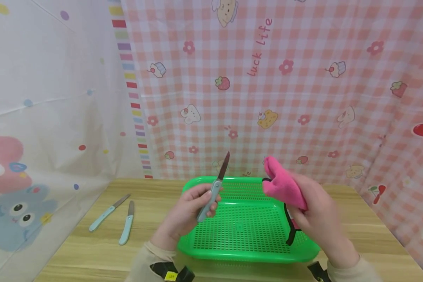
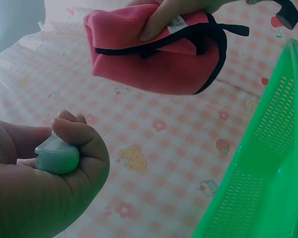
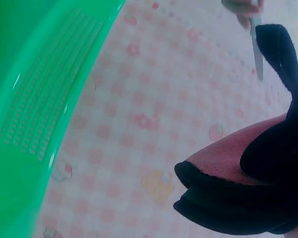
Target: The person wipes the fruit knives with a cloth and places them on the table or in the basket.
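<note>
My left hand (image 1: 190, 203) grips a small knife (image 1: 211, 197) by its light blue handle, its blade slanting up toward the back curtain. In the left wrist view, the rounded butt of the handle (image 2: 58, 161) shows inside the curled fingers. Held in my right hand (image 1: 319, 207) is a bunched pink cloth (image 1: 285, 186) with black edging and a black strap. The cloth is to the right of the blade, apart from it. Both hands are above a green plastic basket (image 1: 248, 257) with perforated sides and bottom.
Two more knives with light blue handles, one farther left (image 1: 103, 217) and one nearer the basket (image 1: 127, 225), lie on the wooden table (image 1: 91, 258). A checked curtain (image 1: 246, 98) hangs behind, and a white patterned one (image 1: 56, 98) at the left.
</note>
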The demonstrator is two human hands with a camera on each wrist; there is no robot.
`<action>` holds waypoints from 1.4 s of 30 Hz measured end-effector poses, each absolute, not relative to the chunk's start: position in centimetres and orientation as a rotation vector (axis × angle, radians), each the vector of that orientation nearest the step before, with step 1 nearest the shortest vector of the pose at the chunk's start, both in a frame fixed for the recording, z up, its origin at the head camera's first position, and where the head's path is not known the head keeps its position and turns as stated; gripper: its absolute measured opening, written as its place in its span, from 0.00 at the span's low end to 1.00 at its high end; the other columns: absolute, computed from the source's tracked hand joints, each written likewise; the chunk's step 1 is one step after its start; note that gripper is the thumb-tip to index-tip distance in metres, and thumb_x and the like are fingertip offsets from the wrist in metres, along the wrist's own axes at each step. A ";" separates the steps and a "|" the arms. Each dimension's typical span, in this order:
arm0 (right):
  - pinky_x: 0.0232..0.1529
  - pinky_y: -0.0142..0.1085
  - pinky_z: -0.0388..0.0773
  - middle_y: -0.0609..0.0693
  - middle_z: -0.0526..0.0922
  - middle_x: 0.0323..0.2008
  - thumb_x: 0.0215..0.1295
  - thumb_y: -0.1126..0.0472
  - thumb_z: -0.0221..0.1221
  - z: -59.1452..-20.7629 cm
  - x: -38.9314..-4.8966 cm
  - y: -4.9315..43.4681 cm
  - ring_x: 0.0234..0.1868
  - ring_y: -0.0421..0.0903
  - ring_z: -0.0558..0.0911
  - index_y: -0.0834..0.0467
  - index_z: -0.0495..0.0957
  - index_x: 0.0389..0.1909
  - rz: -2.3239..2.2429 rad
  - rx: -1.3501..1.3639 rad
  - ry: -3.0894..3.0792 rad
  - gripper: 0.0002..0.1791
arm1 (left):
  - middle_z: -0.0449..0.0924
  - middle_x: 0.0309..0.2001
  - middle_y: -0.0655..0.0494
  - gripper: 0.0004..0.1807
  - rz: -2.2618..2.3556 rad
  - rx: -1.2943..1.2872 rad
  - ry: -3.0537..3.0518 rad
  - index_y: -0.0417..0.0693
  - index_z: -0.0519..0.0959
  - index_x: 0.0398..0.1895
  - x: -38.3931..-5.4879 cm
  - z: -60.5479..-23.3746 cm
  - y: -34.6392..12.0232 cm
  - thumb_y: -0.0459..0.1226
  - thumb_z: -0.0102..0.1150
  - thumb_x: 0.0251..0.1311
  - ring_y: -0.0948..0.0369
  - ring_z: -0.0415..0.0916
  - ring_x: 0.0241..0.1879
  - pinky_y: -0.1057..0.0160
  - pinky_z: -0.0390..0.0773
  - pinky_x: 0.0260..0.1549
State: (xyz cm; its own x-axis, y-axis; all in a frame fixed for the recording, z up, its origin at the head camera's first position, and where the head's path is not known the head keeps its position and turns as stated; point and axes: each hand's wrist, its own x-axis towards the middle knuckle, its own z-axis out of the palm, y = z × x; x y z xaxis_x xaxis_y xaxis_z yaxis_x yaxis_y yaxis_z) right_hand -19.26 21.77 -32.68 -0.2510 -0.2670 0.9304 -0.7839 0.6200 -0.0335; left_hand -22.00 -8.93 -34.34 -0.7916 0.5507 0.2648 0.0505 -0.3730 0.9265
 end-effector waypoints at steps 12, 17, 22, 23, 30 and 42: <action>0.49 0.39 0.77 0.54 0.83 0.48 0.73 0.58 0.48 -33.0 -19.1 17.2 0.44 0.52 0.82 0.62 0.80 0.55 0.557 1.085 -1.753 0.19 | 0.78 0.38 0.55 0.16 2.170 0.824 1.376 0.33 0.72 0.58 -21.8 -35.3 -8.0 0.35 0.42 0.77 0.66 0.73 0.31 0.69 0.75 0.32; 0.41 0.44 0.81 0.54 0.83 0.45 0.74 0.58 0.48 -33.2 -19.2 16.0 0.43 0.52 0.83 0.58 0.81 0.56 0.541 1.119 -1.750 0.18 | 0.76 0.33 0.57 0.16 2.131 0.880 1.321 0.48 0.79 0.52 -22.0 -35.7 -7.9 0.33 0.39 0.78 0.66 0.71 0.30 0.70 0.74 0.31; 0.39 0.45 0.81 0.53 0.83 0.43 0.75 0.57 0.48 -33.4 -19.4 15.5 0.41 0.51 0.83 0.54 0.82 0.54 0.531 1.097 -1.768 0.16 | 0.76 0.31 0.59 0.18 2.108 0.908 1.283 0.53 0.81 0.50 -22.1 -35.8 -8.0 0.33 0.38 0.78 0.67 0.70 0.29 0.71 0.72 0.30; 0.39 0.45 0.81 0.53 0.83 0.42 0.76 0.57 0.48 -33.4 -19.4 15.5 0.41 0.51 0.83 0.53 0.82 0.54 0.528 1.093 -1.774 0.16 | 0.77 0.32 0.59 0.18 2.104 0.911 1.277 0.53 0.81 0.51 -22.1 -35.8 -8.0 0.33 0.38 0.78 0.67 0.70 0.28 0.71 0.72 0.30; 0.35 0.45 0.80 0.52 0.82 0.40 0.78 0.55 0.46 -33.5 -19.7 15.2 0.37 0.50 0.82 0.50 0.83 0.52 0.496 1.042 -1.814 0.17 | 0.77 0.33 0.59 0.20 2.097 0.880 1.255 0.54 0.81 0.53 -22.0 -35.9 -7.9 0.32 0.36 0.78 0.68 0.71 0.28 0.72 0.71 0.29; 0.32 0.45 0.80 0.54 0.82 0.39 0.56 0.68 0.62 -33.0 -20.5 15.5 0.34 0.52 0.81 0.49 0.83 0.52 0.478 1.007 -1.851 0.22 | 0.75 0.30 0.58 0.18 2.108 0.895 1.288 0.54 0.82 0.51 -22.1 -35.9 -7.8 0.33 0.40 0.77 0.67 0.69 0.27 0.73 0.70 0.26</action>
